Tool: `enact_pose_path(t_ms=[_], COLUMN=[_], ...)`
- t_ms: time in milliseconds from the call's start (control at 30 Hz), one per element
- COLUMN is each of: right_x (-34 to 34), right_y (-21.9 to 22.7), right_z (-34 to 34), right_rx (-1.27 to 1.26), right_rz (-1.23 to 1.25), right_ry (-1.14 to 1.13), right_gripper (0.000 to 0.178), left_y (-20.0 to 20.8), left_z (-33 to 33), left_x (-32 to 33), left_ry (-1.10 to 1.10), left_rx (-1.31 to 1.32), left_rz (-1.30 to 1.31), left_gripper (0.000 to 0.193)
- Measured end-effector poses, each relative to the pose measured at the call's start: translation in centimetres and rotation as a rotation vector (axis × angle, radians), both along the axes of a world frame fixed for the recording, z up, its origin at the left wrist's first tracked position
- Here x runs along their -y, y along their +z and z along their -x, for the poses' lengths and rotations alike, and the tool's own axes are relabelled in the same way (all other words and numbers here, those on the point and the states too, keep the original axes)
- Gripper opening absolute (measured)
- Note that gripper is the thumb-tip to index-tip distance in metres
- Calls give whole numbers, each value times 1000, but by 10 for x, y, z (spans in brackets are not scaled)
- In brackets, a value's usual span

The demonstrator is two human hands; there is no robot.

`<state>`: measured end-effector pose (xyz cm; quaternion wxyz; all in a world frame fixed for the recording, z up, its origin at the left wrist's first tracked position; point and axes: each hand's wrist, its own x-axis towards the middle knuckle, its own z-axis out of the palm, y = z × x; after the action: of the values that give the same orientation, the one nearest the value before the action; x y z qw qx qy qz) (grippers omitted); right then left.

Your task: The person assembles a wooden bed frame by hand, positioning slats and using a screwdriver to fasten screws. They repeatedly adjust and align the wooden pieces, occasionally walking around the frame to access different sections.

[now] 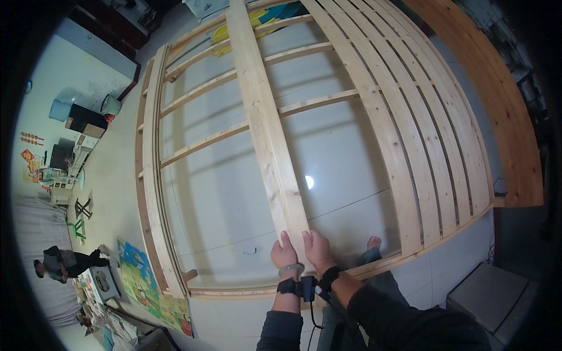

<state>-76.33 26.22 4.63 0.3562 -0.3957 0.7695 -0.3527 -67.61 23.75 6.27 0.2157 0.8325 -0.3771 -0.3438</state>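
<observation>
A long pale wooden slat [269, 146] lies lengthwise over the cross rails [319, 104] of a wooden bed frame [234, 293]. At its near end, my left hand [285, 253] grips the left edge, thumb on top. My right hand [318, 253] holds the right edge in the same way, close beside the left; the fingers underneath are hidden. A line runs along the slat, and I cannot tell whether two boards are stacked there. To the right, several slats [421, 128] lie side by side with narrow gaps. More boards [154, 175] sit close together along the left side.
A broad orange-brown board [497, 105] stands along the right side. A grey box [494, 298] is at the lower right. My bare foot [373, 243] shows inside the frame. Left of it are a colourful mat [143, 281] and another person [67, 263]. Yellow material [257, 20] lies at the far end.
</observation>
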Motion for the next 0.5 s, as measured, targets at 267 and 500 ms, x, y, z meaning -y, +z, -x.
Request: enact_pose_path(t_ms=[267, 500], right_x=[15, -3], right_y=[-32, -56], right_z=[4, -4], right_rx=[-16, -12], right_rz=[-87, -255], right_ry=[10, 90], right_gripper=[35, 50], left_y=[-36, -50], left_z=[3, -11], left_x=[11, 15], left_ry=[36, -191], left_rx=[-94, 223], left_rz=[-67, 13], left_gripper=[51, 64])
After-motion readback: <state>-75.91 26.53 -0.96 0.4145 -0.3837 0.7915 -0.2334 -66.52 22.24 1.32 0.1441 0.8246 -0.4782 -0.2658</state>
